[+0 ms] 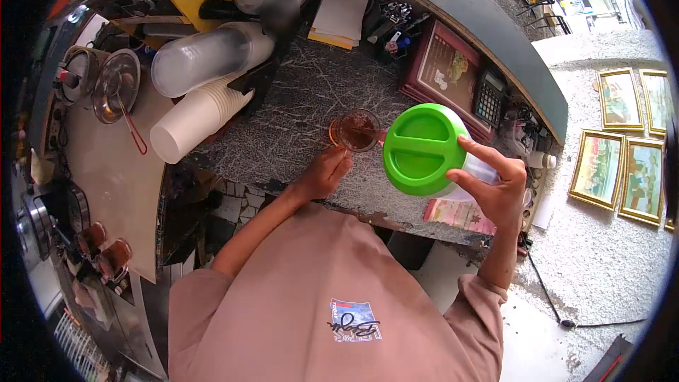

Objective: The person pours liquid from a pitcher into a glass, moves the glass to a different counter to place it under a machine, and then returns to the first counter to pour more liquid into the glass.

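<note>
Counter [297, 99], dark and marbled, is filling the middle of the view, curving away toward a raised ledge [495, 35] at the back. Stacks of cups [201, 110] are lying on their sides at its left end, white ones below and clear ones [205, 56] above, well apart from the hands. A framed menu card [445, 64] is leaning against the ledge, with a calculator [489, 97] just beside it. Framed pictures [626, 148] are lying on the floor off to the right.

Now the jar [424, 150]: the right hand [495, 187] is holding it up above the counter's near edge, tilted on its side so the big green lid [419, 148] is facing the camera. Fingers are wrapping around the clear body behind the lid, thumb on the near side, a full firm grasp.

The left hand [324, 173] is resting at the counter, curled loosely with fingertips right up against the small glass [356, 129]; whether it is actually gripping the glass, I cannot tell. The glass is standing upright on the counter, holding brown liquid, just left of the jar's lid. A metal strainer [117, 88] with a red handle is sitting at the far left.
</note>
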